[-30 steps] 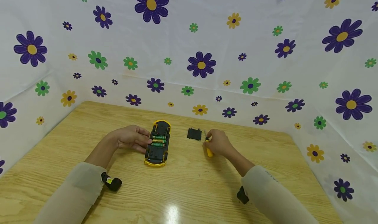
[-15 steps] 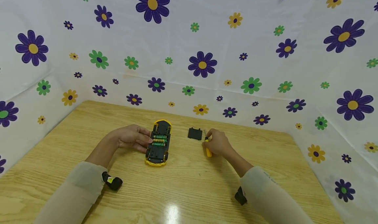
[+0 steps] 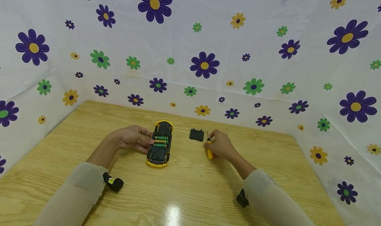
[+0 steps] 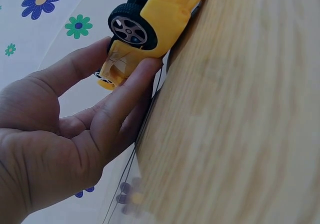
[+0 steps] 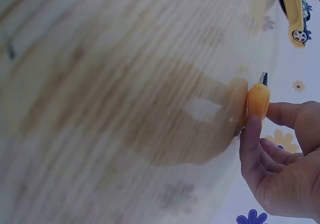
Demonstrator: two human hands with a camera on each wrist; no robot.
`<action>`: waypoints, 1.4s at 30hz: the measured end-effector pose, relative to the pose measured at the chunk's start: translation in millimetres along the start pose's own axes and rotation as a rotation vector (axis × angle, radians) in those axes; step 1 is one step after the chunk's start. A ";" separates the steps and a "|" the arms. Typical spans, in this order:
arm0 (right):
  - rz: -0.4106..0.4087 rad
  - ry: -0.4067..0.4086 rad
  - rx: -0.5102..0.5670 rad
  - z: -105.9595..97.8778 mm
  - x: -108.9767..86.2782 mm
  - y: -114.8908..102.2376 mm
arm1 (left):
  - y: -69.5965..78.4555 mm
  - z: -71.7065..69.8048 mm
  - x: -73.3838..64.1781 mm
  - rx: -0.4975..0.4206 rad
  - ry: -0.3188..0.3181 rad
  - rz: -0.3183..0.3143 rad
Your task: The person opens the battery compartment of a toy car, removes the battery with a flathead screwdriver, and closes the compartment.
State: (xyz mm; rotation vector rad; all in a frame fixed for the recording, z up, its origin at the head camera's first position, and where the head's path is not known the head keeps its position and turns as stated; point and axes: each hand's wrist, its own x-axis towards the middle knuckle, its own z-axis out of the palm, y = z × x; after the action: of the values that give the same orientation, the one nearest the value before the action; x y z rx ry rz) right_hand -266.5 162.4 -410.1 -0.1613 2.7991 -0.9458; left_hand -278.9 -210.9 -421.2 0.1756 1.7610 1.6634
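A yellow toy car (image 3: 159, 150) lies wheels up on the table, its black underside facing me. In its uncovered compartment, several green and gold batteries (image 3: 161, 141) sit side by side. My left hand (image 3: 134, 139) holds the car by its left side; in the left wrist view the thumb and fingers pinch the yellow body (image 4: 172, 18) next to a wheel. Between thumb and fingers, my right hand (image 3: 219, 144) pinches a screwdriver (image 3: 210, 152) by its yellow handle, the shaft pointing away from me. The black battery cover (image 3: 196, 135) lies flat between the car and the screwdriver.
A light wooden table (image 3: 178, 189) bears everything here. White cloth printed with flowers (image 3: 226, 60) rises along its back and sides. A black wrist camera (image 3: 114, 183) hangs at the left cuff, another camera (image 3: 242, 198) at the right.
Both hands keep their holds on the car and the screwdriver. The whole scene shifts only slightly, as the head view moves a little.
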 end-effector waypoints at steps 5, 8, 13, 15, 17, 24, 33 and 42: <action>-0.034 0.030 -0.072 -3.6 0.7 -2.0 | -0.3 -0.3 0.2 0.002 -0.003 0.000; -0.055 0.038 -0.097 -5.8 1.3 -4.2 | -1.0 -0.8 0.8 0.002 0.000 0.001; -0.101 0.030 -0.094 -7.7 2.4 -9.7 | -1.8 -1.7 1.6 0.003 0.004 0.005; -0.125 0.026 -0.088 -7.8 2.8 -13.1 | -1.9 -1.9 1.6 0.002 0.001 0.008; -0.153 0.027 -0.087 -7.7 3.4 -16.7 | -1.8 -1.8 1.4 0.000 0.001 0.008; -0.247 0.004 -0.074 -1.9 6.9 -31.6 | -1.3 -0.6 0.7 -0.008 -0.002 0.007; -0.364 -0.031 -0.060 17.0 12.4 -55.9 | -2.0 0.0 0.9 -0.012 0.001 0.005; -0.472 -0.052 -0.066 30.6 15.9 -78.5 | 0.4 1.0 -0.5 -0.012 -0.010 0.007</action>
State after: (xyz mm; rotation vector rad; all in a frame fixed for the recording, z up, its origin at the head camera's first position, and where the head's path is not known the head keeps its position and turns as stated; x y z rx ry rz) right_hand -272.3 79.7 -388.4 -0.8719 2.7954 -0.9165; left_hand -278.1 -210.3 -420.5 0.1845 1.7445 1.6745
